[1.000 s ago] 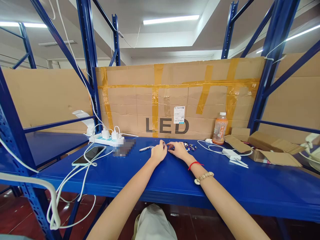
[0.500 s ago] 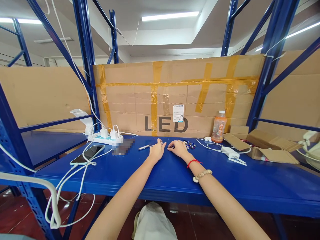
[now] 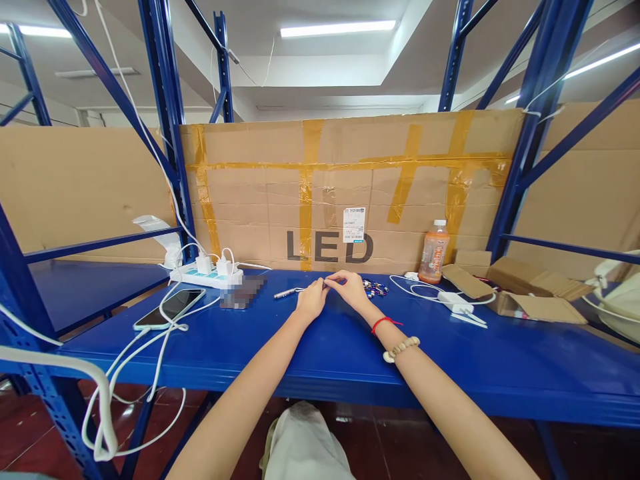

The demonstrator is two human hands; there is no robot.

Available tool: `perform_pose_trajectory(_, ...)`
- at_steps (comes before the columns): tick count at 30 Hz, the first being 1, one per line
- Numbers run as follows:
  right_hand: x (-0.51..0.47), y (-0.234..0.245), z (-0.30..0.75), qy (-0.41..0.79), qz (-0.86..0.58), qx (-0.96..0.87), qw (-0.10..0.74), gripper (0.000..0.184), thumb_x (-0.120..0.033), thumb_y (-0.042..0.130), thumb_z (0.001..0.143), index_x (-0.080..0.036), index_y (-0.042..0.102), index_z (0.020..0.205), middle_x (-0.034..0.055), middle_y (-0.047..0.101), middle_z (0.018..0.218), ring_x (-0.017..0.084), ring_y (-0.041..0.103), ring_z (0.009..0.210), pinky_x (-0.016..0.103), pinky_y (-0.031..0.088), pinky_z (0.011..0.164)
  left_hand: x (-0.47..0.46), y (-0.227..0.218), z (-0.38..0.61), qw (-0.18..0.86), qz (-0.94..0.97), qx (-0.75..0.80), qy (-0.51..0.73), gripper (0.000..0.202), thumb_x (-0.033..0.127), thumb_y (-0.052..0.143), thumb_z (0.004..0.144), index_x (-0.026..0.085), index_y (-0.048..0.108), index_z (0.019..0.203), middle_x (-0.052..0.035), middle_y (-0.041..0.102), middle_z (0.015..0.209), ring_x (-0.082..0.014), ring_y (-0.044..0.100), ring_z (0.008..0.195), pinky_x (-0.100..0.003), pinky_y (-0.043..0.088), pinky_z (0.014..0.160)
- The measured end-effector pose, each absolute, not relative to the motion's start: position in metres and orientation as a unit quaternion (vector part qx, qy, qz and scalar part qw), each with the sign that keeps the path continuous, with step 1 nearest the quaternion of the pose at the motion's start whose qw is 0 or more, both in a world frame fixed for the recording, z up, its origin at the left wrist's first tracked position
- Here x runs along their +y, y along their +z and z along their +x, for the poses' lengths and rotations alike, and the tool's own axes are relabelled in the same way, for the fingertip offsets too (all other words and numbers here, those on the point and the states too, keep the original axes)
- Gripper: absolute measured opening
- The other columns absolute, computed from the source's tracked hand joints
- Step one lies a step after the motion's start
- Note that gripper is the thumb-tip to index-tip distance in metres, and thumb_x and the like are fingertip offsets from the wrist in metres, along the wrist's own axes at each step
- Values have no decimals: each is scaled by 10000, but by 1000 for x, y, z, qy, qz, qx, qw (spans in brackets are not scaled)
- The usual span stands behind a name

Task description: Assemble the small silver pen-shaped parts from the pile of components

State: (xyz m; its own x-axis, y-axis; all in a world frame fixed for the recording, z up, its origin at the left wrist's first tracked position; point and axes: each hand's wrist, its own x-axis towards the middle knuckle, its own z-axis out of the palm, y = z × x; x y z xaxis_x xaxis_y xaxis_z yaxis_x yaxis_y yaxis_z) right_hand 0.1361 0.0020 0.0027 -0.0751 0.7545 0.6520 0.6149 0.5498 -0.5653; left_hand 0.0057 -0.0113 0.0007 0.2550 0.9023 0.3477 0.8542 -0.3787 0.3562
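My left hand (image 3: 312, 299) is closed above the blue shelf (image 3: 240, 353), its thumb and fingers pinched at their tips. My right hand (image 3: 349, 289), with a red string and a beaded bracelet at its wrist, is pinched against the left fingertips. A small dark thing seems to show where the fingertips meet; it is too small to name. Just left of my left hand lies a slim silver pen-shaped tool (image 3: 286, 293). Behind my right hand is a pile of small blue and silver pieces (image 3: 375, 288), partly hidden.
At left are a white power strip (image 3: 191, 275) with plugs, a phone (image 3: 173, 308) and looping white cables (image 3: 163, 347). On the right stand an orange drink bottle (image 3: 434, 252), a white adapter (image 3: 455, 303) and an open cardboard box (image 3: 535, 293). A large cardboard sheet (image 3: 240, 200) closes the back.
My right hand has moved left and its fingertips now meet those of my left hand. The left hand has stayed nearly in place, and the view has shifted slightly.
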Motion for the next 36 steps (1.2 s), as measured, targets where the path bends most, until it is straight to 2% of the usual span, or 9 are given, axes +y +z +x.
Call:
perform_pose_trajectory(7, 3, 0, 134, 98, -425, -736, 518, 158, -305, 598, 699, -163, 666, 689, 52, 655, 772, 152, 600, 711, 255, 463, 635, -11, 1, 6, 35, 791, 570, 220, 333, 344, 228, 907, 178, 468, 1068, -108, 615, 1032, -250, 574, 967, -356, 442, 739)
perform_pose_trajectory(12, 4, 0, 135, 101, -427, -749, 497, 154, -298, 587, 713, -166, 652, 668, 46, 635, 780, 137, 587, 710, 244, 458, 636, -13, 2, 6, 31, 797, 561, 222, 323, 336, 234, 904, 188, 479, 1053, -99, 622, 1026, -249, 579, 962, -360, 445, 739)
perform_pose_trajectory(20, 4, -4, 137, 77, -434, -787, 432, 196, -340, 518, 773, -185, 638, 786, 28, 596, 843, 111, 560, 700, 248, 450, 688, -12, 0, 3, 8, 798, 565, 212, 294, 285, 247, 897, 180, 485, 1033, -99, 629, 1003, -247, 589, 942, -345, 450, 732)
perform_pose_trajectory(24, 3, -5, 136, 61, -441, -791, 420, 180, -338, 505, 780, -201, 623, 786, 12, 589, 840, 105, 553, 691, 248, 440, 695, -11, -1, 3, 4, 790, 576, 208, 289, 276, 242, 898, 177, 474, 1039, -108, 629, 997, -250, 593, 932, -353, 447, 729)
perform_pose_trajectory(28, 4, -5, 139, 70, -500, -752, 424, 244, -398, 463, 801, -225, 591, 916, 8, 609, 891, 121, 555, 715, 263, 434, 678, -9, -1, 4, 8, 775, 597, 206, 307, 325, 226, 904, 176, 465, 1028, -112, 630, 992, -255, 592, 933, -351, 446, 716)
perform_pose_trajectory(30, 5, -6, 144, 47, -559, -729, 392, 282, -412, 446, 812, -221, 586, 964, 28, 608, 946, 152, 554, 817, 302, 416, 743, -8, -1, 5, 10, 769, 604, 207, 313, 348, 225, 904, 178, 465, 1013, -108, 630, 992, -253, 589, 937, -346, 444, 717)
perform_pose_trajectory(33, 5, -9, 153, -15, -642, -712, 285, 271, -388, 492, 797, -219, 607, 975, 57, 573, 1081, 222, 473, 1036, 404, 314, 888, -8, -1, 5, 12, 770, 603, 207, 318, 362, 223, 903, 182, 470, 991, -97, 633, 982, -248, 594, 921, -342, 442, 713)
perform_pose_trajectory(36, 6, -12, 162, -49, -677, -702, 215, 275, -351, 454, 828, -226, 597, 1026, 66, 520, 1190, 232, 406, 1120, 439, 239, 933, -9, 0, 5, 10, 771, 604, 202, 320, 366, 225, 901, 181, 475, 978, -94, 634, 970, -247, 598, 902, -340, 442, 703)
